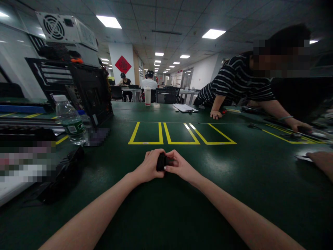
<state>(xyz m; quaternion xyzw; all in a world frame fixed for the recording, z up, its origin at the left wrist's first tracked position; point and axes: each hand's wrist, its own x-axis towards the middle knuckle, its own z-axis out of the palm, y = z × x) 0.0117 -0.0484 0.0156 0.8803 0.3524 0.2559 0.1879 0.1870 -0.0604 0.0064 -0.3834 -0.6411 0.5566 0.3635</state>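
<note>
Above the near part of the green table, a small black block-shaped object [161, 162] is between my two hands; its exact kind I cannot make out. My left hand [150, 164] wraps round its left side, thumb below and fingers over the top. From the right, my right hand [179, 166] pinches toward the object's right end with thumb and fingertips. Part of the object is covered by the fingers. Just beyond the hands, yellow tape [183, 142] marks out three open-backed boxes on the tabletop.
Left stand a water bottle [70, 121], an open black computer case [88, 90] and a power supply [66, 29]. A white cup [147, 96] and clipboard [185, 108] are at the back. A person in a striped shirt [234, 78] leans over the right side; another hand [321, 161] is near.
</note>
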